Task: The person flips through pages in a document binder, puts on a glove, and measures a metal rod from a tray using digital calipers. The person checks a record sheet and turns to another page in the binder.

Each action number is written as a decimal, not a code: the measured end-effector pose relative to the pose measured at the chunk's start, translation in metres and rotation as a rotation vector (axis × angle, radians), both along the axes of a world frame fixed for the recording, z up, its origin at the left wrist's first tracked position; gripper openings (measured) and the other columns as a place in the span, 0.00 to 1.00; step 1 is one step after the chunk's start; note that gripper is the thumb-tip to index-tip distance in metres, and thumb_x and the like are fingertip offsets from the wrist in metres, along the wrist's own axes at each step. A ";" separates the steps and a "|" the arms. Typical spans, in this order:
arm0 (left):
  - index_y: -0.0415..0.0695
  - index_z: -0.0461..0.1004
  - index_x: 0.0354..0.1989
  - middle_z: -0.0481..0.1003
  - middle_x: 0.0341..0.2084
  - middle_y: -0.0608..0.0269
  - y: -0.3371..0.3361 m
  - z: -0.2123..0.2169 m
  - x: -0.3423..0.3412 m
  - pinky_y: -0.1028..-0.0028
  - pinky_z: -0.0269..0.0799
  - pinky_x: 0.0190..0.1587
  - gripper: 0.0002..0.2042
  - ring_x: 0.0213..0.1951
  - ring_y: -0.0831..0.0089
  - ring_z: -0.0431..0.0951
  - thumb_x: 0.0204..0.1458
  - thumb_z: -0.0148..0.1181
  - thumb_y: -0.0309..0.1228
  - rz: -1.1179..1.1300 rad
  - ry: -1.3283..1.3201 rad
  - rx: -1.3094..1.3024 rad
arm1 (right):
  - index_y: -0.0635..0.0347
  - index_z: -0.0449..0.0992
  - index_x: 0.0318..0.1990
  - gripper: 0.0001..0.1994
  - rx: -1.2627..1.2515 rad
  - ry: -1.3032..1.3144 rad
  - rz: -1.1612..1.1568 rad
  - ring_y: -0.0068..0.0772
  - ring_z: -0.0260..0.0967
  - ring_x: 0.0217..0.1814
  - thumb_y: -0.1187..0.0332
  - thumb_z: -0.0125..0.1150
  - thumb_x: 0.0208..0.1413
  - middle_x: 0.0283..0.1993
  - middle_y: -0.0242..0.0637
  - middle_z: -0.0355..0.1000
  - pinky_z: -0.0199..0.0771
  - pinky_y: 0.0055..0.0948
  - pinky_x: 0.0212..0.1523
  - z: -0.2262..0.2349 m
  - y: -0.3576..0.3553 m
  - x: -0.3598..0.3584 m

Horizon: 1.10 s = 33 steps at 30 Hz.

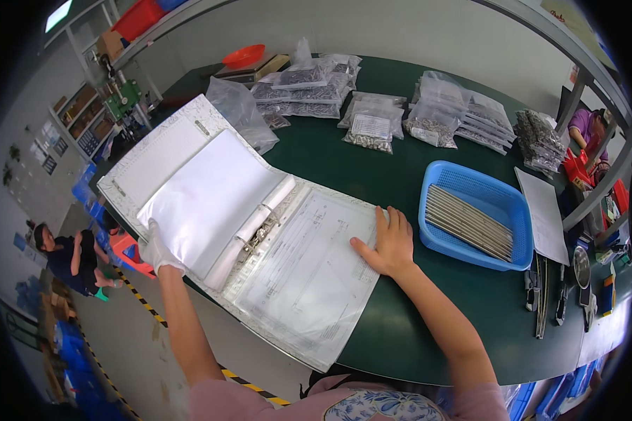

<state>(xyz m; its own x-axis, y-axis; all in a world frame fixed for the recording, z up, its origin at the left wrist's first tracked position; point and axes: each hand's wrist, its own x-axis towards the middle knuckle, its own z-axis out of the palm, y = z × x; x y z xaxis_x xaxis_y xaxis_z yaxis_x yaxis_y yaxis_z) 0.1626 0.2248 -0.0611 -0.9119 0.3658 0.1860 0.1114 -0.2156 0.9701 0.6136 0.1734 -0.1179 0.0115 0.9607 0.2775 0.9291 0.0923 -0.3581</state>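
A ring binder (pixel 298 184) lies spread on the green table, its left side reaching past the near left edge. Clear plastic sleeves (pixel 207 203) are turned to the left of the metal rings (pixel 262 231). On the right side a sleeved printed sheet (pixel 309 266) lies face up. My left hand (pixel 161 249), in a white glove, grips the binder's left side at the lower edge of the sleeves. Its thumb is on top, and the other fingers are mostly hidden. My bare right hand (pixel 392 245) rests flat on the binder's right edge with the thumb spread.
Right of the binder, a blue basket (pixel 432 242) holds several metal rods (pixel 470 221). Bags of small metal parts (pixel 316 88) line the back. Papers (pixel 544 214), calipers (pixel 541 298) and other tools lie right. A shelf frame rises behind; other people sit left and far right.
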 end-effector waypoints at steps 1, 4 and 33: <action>0.33 0.70 0.45 0.74 0.37 0.60 -0.010 0.009 0.007 0.74 0.74 0.37 0.17 0.33 0.74 0.75 0.53 0.63 0.32 -0.119 0.013 0.058 | 0.69 0.56 0.63 0.48 0.010 -0.013 0.031 0.59 0.47 0.68 0.35 0.54 0.46 0.64 0.60 0.52 0.45 0.52 0.66 0.004 -0.011 0.001; 0.34 0.70 0.43 0.75 0.35 0.61 -0.015 0.034 0.021 0.75 0.74 0.37 0.14 0.33 0.74 0.75 0.55 0.61 0.31 -0.235 0.130 0.199 | 0.70 0.55 0.64 0.49 -0.007 -0.033 0.141 0.59 0.49 0.66 0.37 0.58 0.44 0.63 0.61 0.53 0.48 0.51 0.64 0.019 -0.055 0.007; 0.34 0.52 0.65 0.63 0.59 0.46 0.226 -0.026 0.169 0.66 0.57 0.61 0.37 0.61 0.60 0.63 0.53 0.55 0.46 -1.017 0.344 -0.431 | 0.57 0.66 0.59 0.46 -0.107 0.116 -0.209 0.45 0.59 0.51 0.56 0.79 0.25 0.49 0.44 0.62 0.55 0.44 0.54 0.029 -0.127 0.003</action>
<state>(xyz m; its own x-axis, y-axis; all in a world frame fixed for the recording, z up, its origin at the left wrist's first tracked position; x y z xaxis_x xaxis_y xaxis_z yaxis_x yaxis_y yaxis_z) 0.3314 0.4509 -0.0876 -0.0855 0.9951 0.0488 0.3487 -0.0160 0.9371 0.6168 0.0469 -0.0887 0.2391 0.9577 0.1600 0.8759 -0.1417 -0.4611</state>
